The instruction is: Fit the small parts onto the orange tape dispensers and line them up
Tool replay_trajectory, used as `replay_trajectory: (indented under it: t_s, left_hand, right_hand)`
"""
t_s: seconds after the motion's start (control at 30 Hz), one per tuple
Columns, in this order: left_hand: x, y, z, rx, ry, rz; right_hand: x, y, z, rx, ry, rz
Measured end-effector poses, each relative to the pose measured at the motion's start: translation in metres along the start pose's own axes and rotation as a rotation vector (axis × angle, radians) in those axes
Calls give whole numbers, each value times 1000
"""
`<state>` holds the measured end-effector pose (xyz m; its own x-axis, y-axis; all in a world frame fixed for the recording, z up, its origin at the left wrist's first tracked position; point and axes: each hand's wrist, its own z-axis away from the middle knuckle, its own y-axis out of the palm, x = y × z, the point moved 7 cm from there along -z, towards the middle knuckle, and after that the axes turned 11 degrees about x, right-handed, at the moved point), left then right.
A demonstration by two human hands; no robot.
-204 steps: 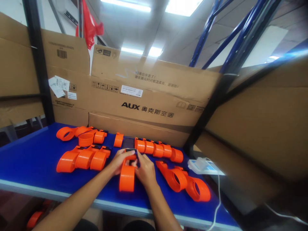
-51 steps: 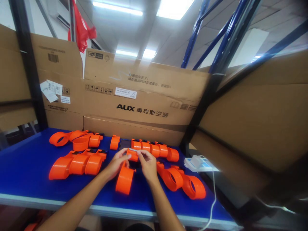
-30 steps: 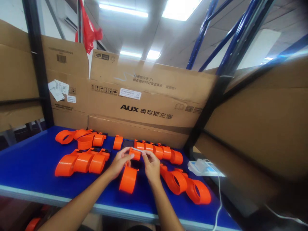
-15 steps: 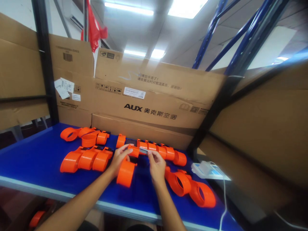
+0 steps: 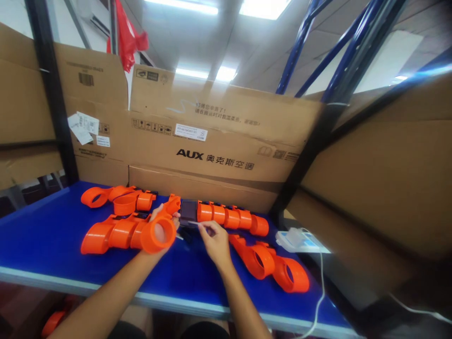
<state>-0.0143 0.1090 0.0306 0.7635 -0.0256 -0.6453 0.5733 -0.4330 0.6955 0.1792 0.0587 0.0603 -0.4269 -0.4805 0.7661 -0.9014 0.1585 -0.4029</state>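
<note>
Left hand (image 5: 160,225) grips orange ring part (image 5: 159,233), raised off blue table (image 5: 42,235), open end facing camera. Right hand (image 5: 213,240) pinches small thin piece (image 5: 193,222) just right of ring part. Dark block (image 5: 188,212) just behind ring part, row of orange segments (image 5: 231,219) at its right. Orange clusters (image 5: 113,231) left, linked rings (image 5: 271,266) right. AUX carton (image 5: 215,136) behind.

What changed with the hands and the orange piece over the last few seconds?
The left hand lifted the orange ring piece off the blue table and turned its opening toward the camera. The right hand drew apart, pinching something small. The other orange pieces stayed put.
</note>
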Motion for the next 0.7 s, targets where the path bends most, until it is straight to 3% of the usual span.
replay_trajectory:
  t_s: [0.13,0.4,0.53,0.7]
  left_hand:
    - [0,2,0,-38,78,182]
    - [5,2,-1,-27,21,117]
    - [5,6,1,-10,-16,72]
    - [4,14,3,29,-111,14]
  right_hand:
    - [12,20,1,187,-91,65]
    - [26,46,0,409,-254,360]
    - [23,53,0,436,-270,503]
    - [21,50,0,409,-227,510]
